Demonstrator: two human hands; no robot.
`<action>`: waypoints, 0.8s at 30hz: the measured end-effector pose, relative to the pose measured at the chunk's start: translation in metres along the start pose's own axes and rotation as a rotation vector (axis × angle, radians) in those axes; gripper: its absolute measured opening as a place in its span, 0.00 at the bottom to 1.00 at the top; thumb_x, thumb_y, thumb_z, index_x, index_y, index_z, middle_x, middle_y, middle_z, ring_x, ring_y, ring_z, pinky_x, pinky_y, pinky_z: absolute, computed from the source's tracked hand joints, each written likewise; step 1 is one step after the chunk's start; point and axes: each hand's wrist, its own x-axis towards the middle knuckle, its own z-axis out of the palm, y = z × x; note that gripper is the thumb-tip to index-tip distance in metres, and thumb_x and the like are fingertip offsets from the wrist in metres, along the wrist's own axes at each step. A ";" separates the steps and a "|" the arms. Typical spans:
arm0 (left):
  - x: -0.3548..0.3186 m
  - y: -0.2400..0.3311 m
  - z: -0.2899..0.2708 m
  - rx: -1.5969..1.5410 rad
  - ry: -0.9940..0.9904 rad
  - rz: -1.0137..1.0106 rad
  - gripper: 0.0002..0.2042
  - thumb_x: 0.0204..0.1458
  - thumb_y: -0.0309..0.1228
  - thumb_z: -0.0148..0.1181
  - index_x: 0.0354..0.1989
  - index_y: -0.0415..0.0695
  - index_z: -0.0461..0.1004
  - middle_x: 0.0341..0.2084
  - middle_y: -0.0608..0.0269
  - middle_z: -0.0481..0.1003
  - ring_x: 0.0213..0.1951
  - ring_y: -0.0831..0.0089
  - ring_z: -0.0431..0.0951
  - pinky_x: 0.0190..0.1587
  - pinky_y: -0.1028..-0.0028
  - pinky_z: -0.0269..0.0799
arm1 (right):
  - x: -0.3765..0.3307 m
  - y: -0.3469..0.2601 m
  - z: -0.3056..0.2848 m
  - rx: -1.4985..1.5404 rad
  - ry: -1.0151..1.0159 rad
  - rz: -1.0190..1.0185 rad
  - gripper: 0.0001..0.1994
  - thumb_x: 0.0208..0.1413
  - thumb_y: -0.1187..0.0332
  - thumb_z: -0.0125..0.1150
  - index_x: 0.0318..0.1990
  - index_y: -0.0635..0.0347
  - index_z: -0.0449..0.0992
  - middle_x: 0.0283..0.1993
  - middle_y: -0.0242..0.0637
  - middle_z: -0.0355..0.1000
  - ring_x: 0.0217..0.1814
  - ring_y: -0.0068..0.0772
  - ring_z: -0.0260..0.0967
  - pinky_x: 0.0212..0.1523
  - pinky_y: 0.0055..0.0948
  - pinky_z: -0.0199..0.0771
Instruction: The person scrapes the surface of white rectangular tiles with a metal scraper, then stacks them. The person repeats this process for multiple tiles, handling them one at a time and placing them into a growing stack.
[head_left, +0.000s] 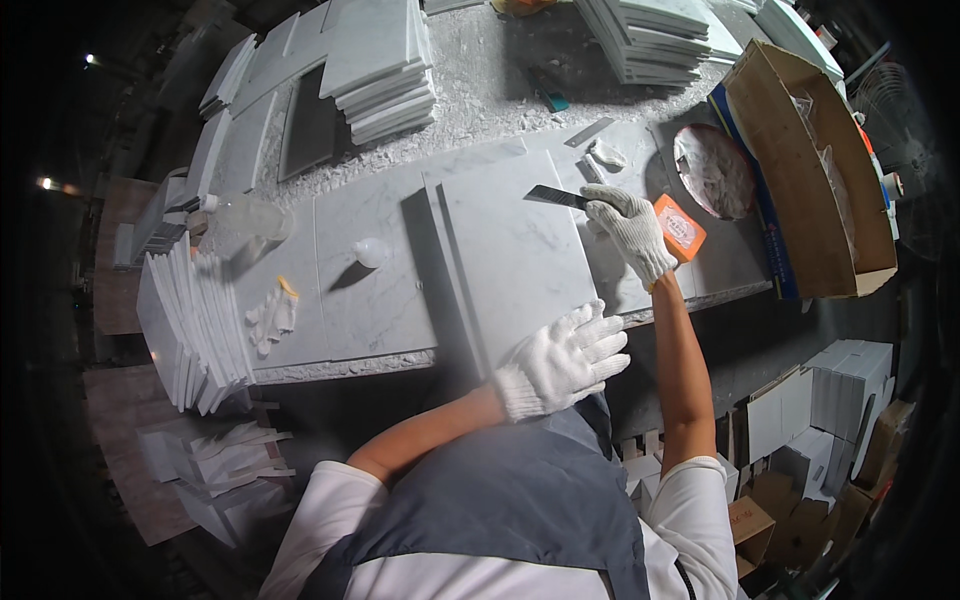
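Head view shows our left hand (562, 362) with fingers spread flat on the marble tile's (515, 250) near edge; our right hand (630, 228) fingers grip a dark scraper (556, 196) lying just beyond that tile on the worktop (480, 90).

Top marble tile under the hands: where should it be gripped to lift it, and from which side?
Grip the marble tile by its near edge, coming from the person's side. That edge overhangs the bench rim, where the left hand already rests; the other edges lie flat on slabs.
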 end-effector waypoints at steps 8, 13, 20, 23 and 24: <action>-0.002 -0.002 0.009 -0.008 -0.078 -0.030 0.21 0.56 0.43 0.61 0.59 0.57 0.75 0.64 0.65 0.71 0.71 0.67 0.63 0.76 0.57 0.48 | 0.007 -0.017 0.003 -0.160 -0.098 -0.046 0.14 0.65 0.68 0.61 0.57 0.57 0.81 0.37 0.25 0.79 0.31 0.15 0.71 0.33 0.19 0.75; -0.001 -0.003 0.006 0.007 -0.046 -0.003 0.22 0.56 0.43 0.61 0.60 0.57 0.75 0.63 0.66 0.72 0.71 0.67 0.64 0.76 0.55 0.47 | 0.002 -0.015 0.007 -0.252 -0.156 -0.139 0.14 0.65 0.73 0.58 0.55 0.55 0.82 0.38 0.26 0.80 0.31 0.14 0.69 0.34 0.17 0.73; 0.000 -0.003 0.003 -0.008 0.002 0.021 0.22 0.54 0.43 0.62 0.59 0.56 0.75 0.62 0.65 0.73 0.69 0.66 0.65 0.76 0.53 0.49 | 0.001 -0.014 0.011 -0.361 -0.060 -0.194 0.14 0.64 0.72 0.60 0.55 0.56 0.82 0.44 0.26 0.82 0.36 0.14 0.73 0.37 0.18 0.76; 0.000 -0.003 0.004 -0.001 0.016 0.023 0.23 0.54 0.42 0.62 0.59 0.56 0.76 0.62 0.65 0.73 0.69 0.65 0.66 0.76 0.53 0.49 | 0.000 -0.013 0.008 -0.262 -0.118 -0.109 0.14 0.64 0.72 0.60 0.56 0.56 0.81 0.47 0.26 0.81 0.38 0.15 0.74 0.39 0.19 0.77; 0.000 -0.003 0.004 0.012 0.022 0.025 0.23 0.54 0.42 0.62 0.59 0.56 0.76 0.62 0.65 0.73 0.69 0.65 0.66 0.76 0.53 0.49 | 0.001 -0.011 0.008 -0.309 -0.095 -0.133 0.14 0.64 0.72 0.60 0.56 0.56 0.81 0.47 0.26 0.81 0.38 0.15 0.74 0.39 0.19 0.77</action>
